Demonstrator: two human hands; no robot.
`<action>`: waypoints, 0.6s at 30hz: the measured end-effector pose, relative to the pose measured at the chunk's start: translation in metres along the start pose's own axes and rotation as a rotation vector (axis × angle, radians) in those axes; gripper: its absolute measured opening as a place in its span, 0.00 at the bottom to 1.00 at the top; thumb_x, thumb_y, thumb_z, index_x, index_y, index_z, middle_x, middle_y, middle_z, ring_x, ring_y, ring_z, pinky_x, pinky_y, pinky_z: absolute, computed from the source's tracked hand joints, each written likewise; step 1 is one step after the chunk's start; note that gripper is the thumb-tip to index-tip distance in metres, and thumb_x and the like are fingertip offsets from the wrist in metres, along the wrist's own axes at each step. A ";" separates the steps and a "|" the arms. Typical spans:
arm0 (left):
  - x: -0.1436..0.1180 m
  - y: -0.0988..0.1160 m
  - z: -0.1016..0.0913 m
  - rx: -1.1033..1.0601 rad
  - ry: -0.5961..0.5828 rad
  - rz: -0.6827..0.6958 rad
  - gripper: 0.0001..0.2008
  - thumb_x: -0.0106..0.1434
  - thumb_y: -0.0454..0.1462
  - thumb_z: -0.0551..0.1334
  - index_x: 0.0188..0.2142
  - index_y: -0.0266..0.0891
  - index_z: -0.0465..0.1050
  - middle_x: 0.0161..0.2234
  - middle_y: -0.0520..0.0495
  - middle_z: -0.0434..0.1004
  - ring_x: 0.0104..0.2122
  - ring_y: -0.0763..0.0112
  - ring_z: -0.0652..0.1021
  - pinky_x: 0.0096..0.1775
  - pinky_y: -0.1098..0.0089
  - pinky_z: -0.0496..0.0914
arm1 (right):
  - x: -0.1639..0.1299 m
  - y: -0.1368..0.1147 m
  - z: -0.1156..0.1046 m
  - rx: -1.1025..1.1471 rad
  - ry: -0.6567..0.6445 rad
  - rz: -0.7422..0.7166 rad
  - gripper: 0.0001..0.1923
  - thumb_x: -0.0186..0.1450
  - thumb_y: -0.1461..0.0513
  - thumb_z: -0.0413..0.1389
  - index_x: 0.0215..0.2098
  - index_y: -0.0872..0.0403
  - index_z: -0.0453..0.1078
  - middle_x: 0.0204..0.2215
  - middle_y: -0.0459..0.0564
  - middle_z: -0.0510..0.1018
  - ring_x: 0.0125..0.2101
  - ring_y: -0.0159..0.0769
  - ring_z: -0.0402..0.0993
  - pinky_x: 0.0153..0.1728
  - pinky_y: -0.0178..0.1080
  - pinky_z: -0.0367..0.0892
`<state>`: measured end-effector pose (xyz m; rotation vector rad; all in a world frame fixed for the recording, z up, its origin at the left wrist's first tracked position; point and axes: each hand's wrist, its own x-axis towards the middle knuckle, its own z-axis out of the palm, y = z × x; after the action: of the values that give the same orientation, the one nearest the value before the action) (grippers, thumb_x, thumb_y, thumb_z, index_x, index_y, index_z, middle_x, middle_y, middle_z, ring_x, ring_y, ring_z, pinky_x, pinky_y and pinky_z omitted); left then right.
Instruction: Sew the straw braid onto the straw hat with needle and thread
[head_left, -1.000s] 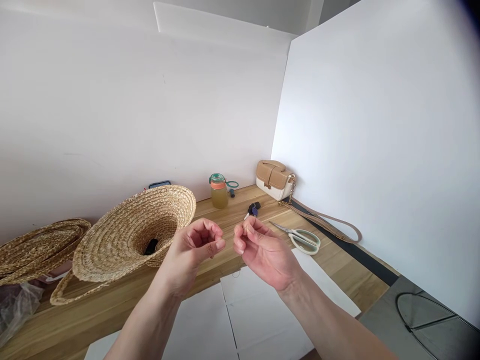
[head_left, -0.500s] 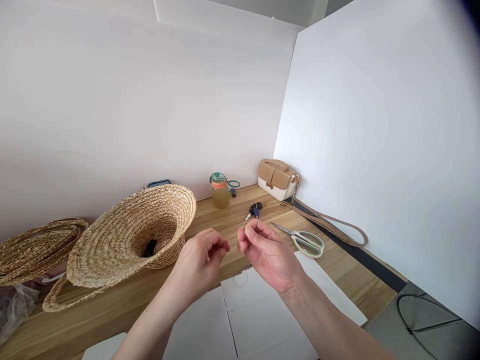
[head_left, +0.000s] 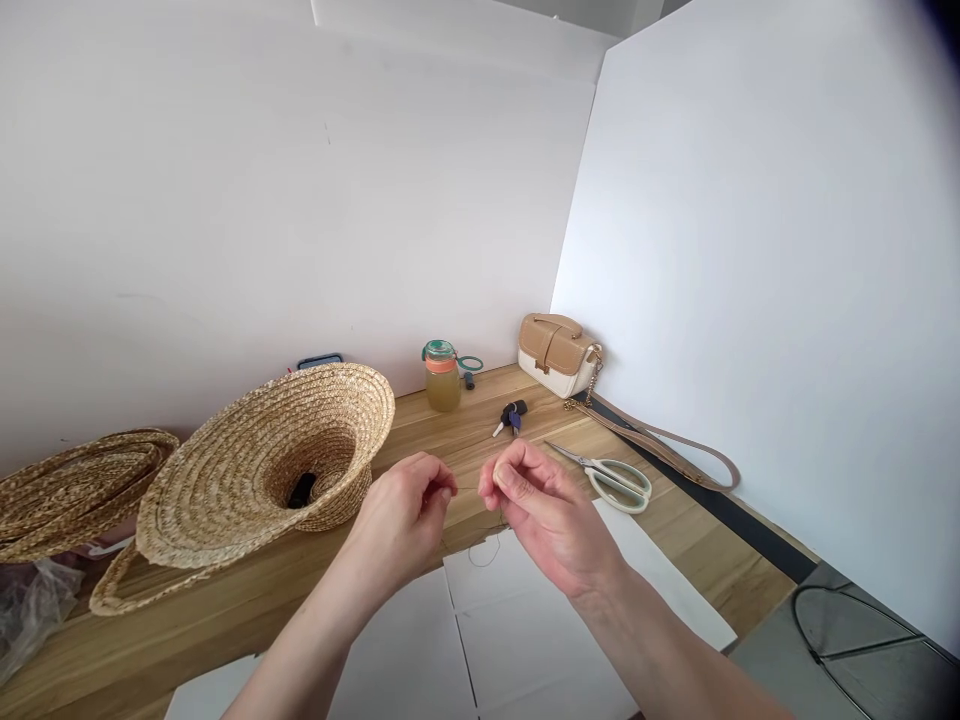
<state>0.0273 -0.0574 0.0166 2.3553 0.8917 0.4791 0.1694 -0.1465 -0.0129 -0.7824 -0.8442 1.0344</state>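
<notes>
Both forearms bare, no sleeves; left hand [head_left: 401, 520], right hand [head_left: 544, 515] ungloved, nails short.

I'm at a craft table [head_left: 225, 640] boxed in by white boards: straw hat [head_left: 262, 465] beside me, scissors [head_left: 611, 478] right of it.

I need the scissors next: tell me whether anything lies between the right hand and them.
Nothing visible does. The right hand, pinching a thin thread with the left hand, hovers just left of the scissors; only bare wooden tabletop and a white sheet edge lie between.
</notes>
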 end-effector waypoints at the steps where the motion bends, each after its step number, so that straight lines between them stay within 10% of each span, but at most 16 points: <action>1: 0.000 -0.001 0.000 0.003 0.001 0.001 0.08 0.60 0.33 0.52 0.30 0.37 0.70 0.31 0.46 0.75 0.32 0.67 0.73 0.30 0.71 0.61 | -0.001 -0.001 0.000 -0.048 0.000 -0.001 0.09 0.65 0.61 0.57 0.27 0.54 0.67 0.28 0.45 0.74 0.29 0.28 0.66 0.36 0.35 0.62; 10: -0.023 0.009 -0.023 -0.216 -0.187 0.070 0.07 0.62 0.38 0.56 0.32 0.39 0.70 0.25 0.51 0.69 0.24 0.74 0.66 0.25 0.74 0.59 | -0.017 -0.025 -0.033 -0.750 -0.188 0.039 0.10 0.64 0.56 0.56 0.41 0.50 0.75 0.55 0.54 0.67 0.51 0.43 0.67 0.39 0.41 0.69; 18: -0.056 0.023 -0.064 -0.314 -0.129 0.180 0.06 0.62 0.37 0.58 0.30 0.40 0.72 0.27 0.48 0.71 0.27 0.72 0.69 0.27 0.74 0.63 | -0.016 -0.027 -0.080 -0.998 0.223 0.016 0.14 0.61 0.51 0.57 0.35 0.53 0.72 0.31 0.49 0.76 0.32 0.36 0.70 0.34 0.39 0.65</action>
<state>-0.0339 -0.0857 0.0730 2.1564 0.5063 0.4931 0.2464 -0.1820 -0.0297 -1.7045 -1.1565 0.4686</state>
